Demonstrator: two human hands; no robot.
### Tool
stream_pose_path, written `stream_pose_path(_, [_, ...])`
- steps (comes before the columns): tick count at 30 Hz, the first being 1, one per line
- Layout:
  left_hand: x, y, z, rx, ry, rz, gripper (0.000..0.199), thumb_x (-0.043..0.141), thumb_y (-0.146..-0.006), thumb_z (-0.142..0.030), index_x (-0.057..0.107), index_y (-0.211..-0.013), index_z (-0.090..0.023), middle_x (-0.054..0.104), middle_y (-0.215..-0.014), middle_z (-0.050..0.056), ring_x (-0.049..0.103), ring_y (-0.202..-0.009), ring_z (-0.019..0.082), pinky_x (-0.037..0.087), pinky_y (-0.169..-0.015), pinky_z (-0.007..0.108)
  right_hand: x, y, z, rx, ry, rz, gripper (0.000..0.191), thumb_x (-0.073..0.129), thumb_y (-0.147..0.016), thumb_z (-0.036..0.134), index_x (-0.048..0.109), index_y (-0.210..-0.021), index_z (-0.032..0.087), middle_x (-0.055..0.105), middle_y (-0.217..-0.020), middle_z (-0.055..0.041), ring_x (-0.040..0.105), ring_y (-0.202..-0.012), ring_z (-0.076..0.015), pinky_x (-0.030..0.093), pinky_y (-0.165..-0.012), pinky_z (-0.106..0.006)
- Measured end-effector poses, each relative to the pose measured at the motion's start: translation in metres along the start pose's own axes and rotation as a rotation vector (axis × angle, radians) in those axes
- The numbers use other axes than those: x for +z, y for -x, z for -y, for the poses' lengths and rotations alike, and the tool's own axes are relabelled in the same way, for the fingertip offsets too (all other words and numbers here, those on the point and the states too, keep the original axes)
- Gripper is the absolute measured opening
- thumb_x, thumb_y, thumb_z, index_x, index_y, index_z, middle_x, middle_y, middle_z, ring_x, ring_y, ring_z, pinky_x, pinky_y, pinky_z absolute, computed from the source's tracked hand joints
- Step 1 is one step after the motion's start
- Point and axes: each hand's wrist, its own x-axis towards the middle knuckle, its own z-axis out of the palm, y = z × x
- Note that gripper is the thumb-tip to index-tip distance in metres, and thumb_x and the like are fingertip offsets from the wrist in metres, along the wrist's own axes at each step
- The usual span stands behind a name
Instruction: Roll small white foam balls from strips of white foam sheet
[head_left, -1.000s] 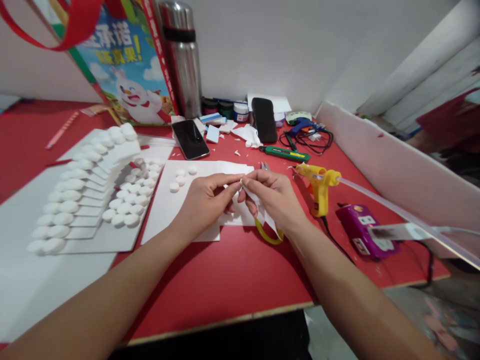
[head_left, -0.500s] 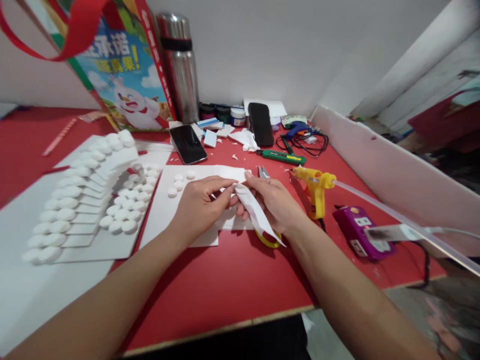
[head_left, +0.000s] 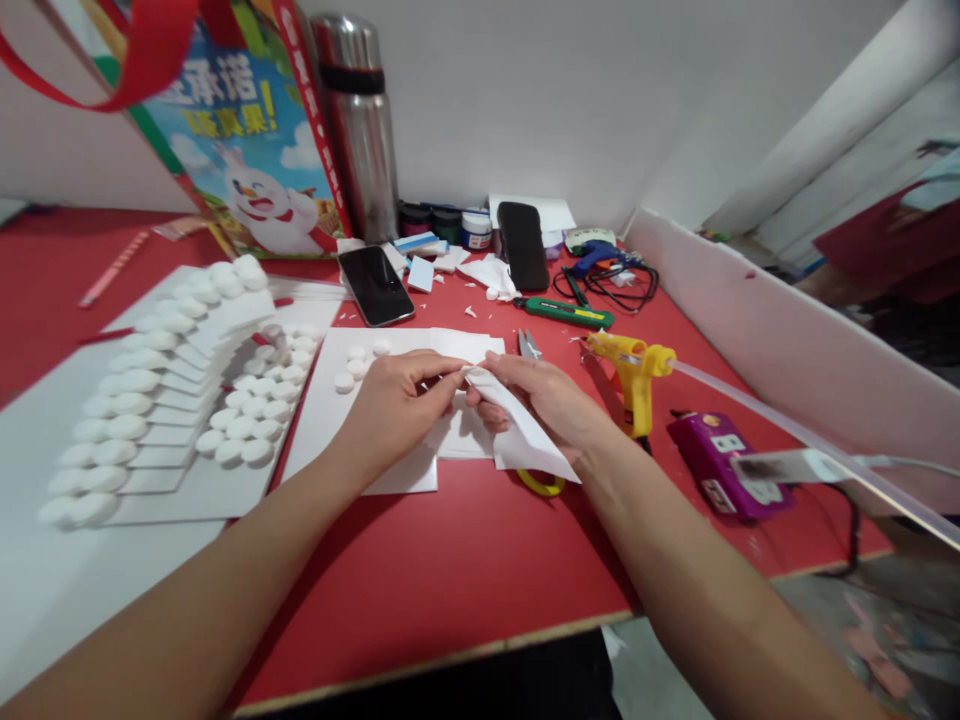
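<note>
Between my two hands is a strip of thin white paper (head_left: pixel 531 432), its upper end pinched and its wider lower end hanging down past my right palm. My left hand (head_left: pixel 401 400) closes thumb and forefinger on the strip's top. My right hand (head_left: pixel 544 395) grips the same end from the other side, fingers curled beneath. Under them lie white sheets (head_left: pixel 397 470) with several small white discs (head_left: pixel 345 382) on the left part. Scissors (head_left: pixel 541 484) with yellow handles lie partly hidden beneath the paper and my right hand.
At left stands a white stepped model (head_left: pixel 161 440) edged with white discs. Right are a yellow glue gun (head_left: pixel 634 375) and a purple power socket (head_left: pixel 724 465). Behind lie a green cutter (head_left: pixel 566 313), two phones (head_left: pixel 376 287), paint jars (head_left: pixel 475 232), a steel flask (head_left: pixel 364 150) and a printed bag (head_left: pixel 259 150).
The strip's loose lower end has turned and spread wider, showing more of its flat face. Both hands stay at nearly the same spot, still pinching the top.
</note>
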Motion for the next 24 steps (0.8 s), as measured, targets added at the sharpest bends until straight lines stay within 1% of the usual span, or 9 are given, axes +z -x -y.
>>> stream_pose_path(2, [0.0,0.0,0.001,0.004,0.005,0.005,0.02,0.064,-0.093,-0.022,0.083,-0.099,-0.019,0.075,-0.085,0.003,0.062,-0.065,0.011,0.047,-0.06,0.022,0.0,0.0,0.0,-0.019,0.004,-0.009,0.022,0.081,-0.08,0.03,0.067,-0.082,0.013,0.067,-0.069,-0.0021,0.049,-0.05,-0.0065,0.038,-0.047,-0.019])
stream_pose_path(6, [-0.001,-0.001,0.002,0.022,-0.013,0.013,0.021,0.062,-0.092,-0.018,0.083,-0.095,-0.02,0.073,-0.083,0.002,0.061,-0.063,0.01,0.045,-0.058,0.022,0.0,-0.001,0.0,-0.01,0.006,-0.014,0.03,0.089,-0.068,0.025,0.064,-0.08,0.014,0.065,-0.068,0.0008,0.047,-0.049,-0.0051,0.035,-0.047,-0.018])
stream_pose_path(9, [0.0,-0.001,0.001,-0.002,-0.006,0.008,0.02,0.062,-0.091,-0.017,0.082,-0.09,-0.019,0.072,-0.08,0.001,0.06,-0.062,0.01,0.045,-0.059,0.022,0.0,-0.002,-0.001,-0.049,0.047,-0.026,0.031,0.09,-0.068,0.027,0.064,-0.08,0.015,0.067,-0.068,0.0006,0.049,-0.049,-0.0053,0.036,-0.049,-0.02])
stream_pose_path(13, [0.001,-0.001,-0.002,-0.052,-0.001,0.003,0.018,0.062,-0.09,-0.019,0.079,-0.084,-0.017,0.072,-0.075,0.001,0.058,-0.058,0.01,0.044,-0.058,0.023,0.0,-0.003,-0.002,-0.135,0.183,-0.062,0.031,0.088,-0.07,0.032,0.063,-0.078,0.015,0.069,-0.07,-0.0004,0.048,-0.048,-0.0054,0.038,-0.05,-0.023])
stream_pose_path(16, [0.001,0.0,-0.006,-0.077,0.004,0.001,0.018,0.063,-0.09,-0.02,0.079,-0.083,-0.017,0.072,-0.071,0.0,0.056,-0.056,0.01,0.043,-0.057,0.023,0.001,-0.003,-0.003,-0.176,0.272,-0.086,0.03,0.085,-0.073,0.035,0.063,-0.078,0.015,0.07,-0.069,-0.0005,0.048,-0.046,-0.0055,0.036,-0.048,-0.023])
stream_pose_path(18, [0.002,0.001,-0.008,-0.049,-0.033,-0.002,0.017,0.063,-0.091,-0.019,0.078,-0.084,-0.017,0.072,-0.071,0.0,0.057,-0.058,0.011,0.044,-0.059,0.024,0.002,-0.003,-0.004,-0.194,0.295,-0.1,0.029,0.083,-0.074,0.034,0.061,-0.077,0.016,0.069,-0.066,0.0004,0.048,-0.043,-0.0052,0.034,-0.046,-0.022])
stream_pose_path(20, [0.003,0.002,-0.009,0.028,-0.122,-0.012,0.017,0.062,-0.092,-0.017,0.078,-0.085,-0.016,0.072,-0.074,0.0,0.06,-0.063,0.012,0.045,-0.063,0.025,0.004,-0.003,-0.005,-0.217,0.316,-0.12,0.025,0.08,-0.075,0.032,0.06,-0.075,0.016,0.067,-0.062,0.0015,0.046,-0.041,-0.005,0.032,-0.044,-0.021])
stream_pose_path(22, [0.006,0.003,-0.009,0.114,-0.227,-0.012,0.018,0.06,-0.093,-0.014,0.077,-0.086,-0.014,0.072,-0.078,0.003,0.062,-0.07,0.014,0.045,-0.068,0.027,0.006,-0.004,-0.007,-0.271,0.373,-0.175,0.02,0.076,-0.075,0.026,0.059,-0.072,0.017,0.064,-0.056,0.0028,0.045,-0.04,-0.0051,0.032,-0.043,-0.021])
stream_pose_path(24, [0.009,0.005,-0.008,0.169,-0.313,0.004,0.02,0.057,-0.094,-0.013,0.076,-0.088,-0.012,0.071,-0.082,0.005,0.063,-0.075,0.016,0.045,-0.07,0.03,0.007,-0.005,-0.01,-0.35,0.472,-0.255,0.015,0.072,-0.075,0.019,0.058,-0.069,0.017,0.062,-0.052,0.0041,0.046,-0.04,-0.0054,0.033,-0.042,-0.02])
